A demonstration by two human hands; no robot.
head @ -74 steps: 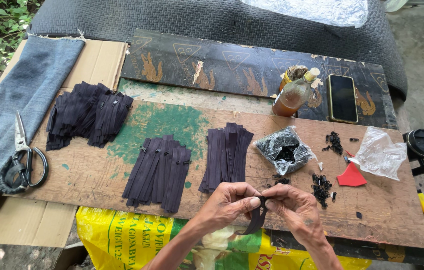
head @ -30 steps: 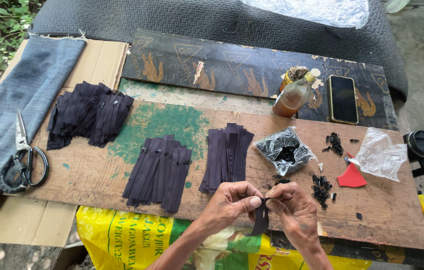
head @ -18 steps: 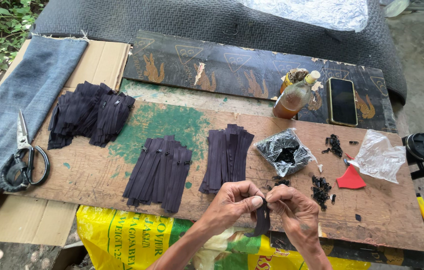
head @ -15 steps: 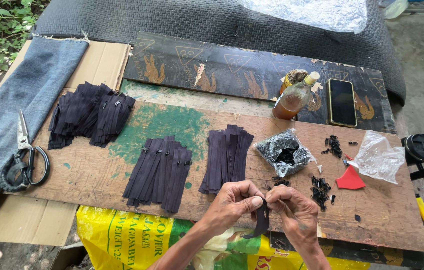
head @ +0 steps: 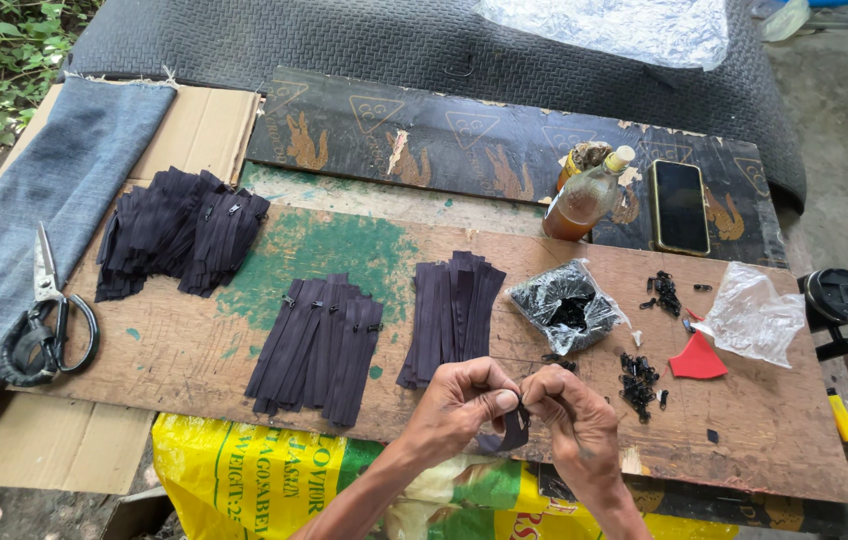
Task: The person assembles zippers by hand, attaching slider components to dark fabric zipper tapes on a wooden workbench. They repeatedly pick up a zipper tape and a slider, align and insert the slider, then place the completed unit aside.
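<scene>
A: Left to right on the board?
B: Scissors (head: pixel 44 330) on the cloth, then three stacks of dark zipper strips (head: pixel 319 345).
A: Hands?
B: Left hand (head: pixel 459 400) and right hand (head: pixel 569 420) meet at the near edge, fingertips pinched shut on one zipper strip (head: pixel 514 432) hanging between them. Sliders (head: pixel 637 375) lie just right.

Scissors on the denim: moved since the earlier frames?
No. The scissors lie on the blue denim strip, left of the plywood board, same spot against both.
</scene>
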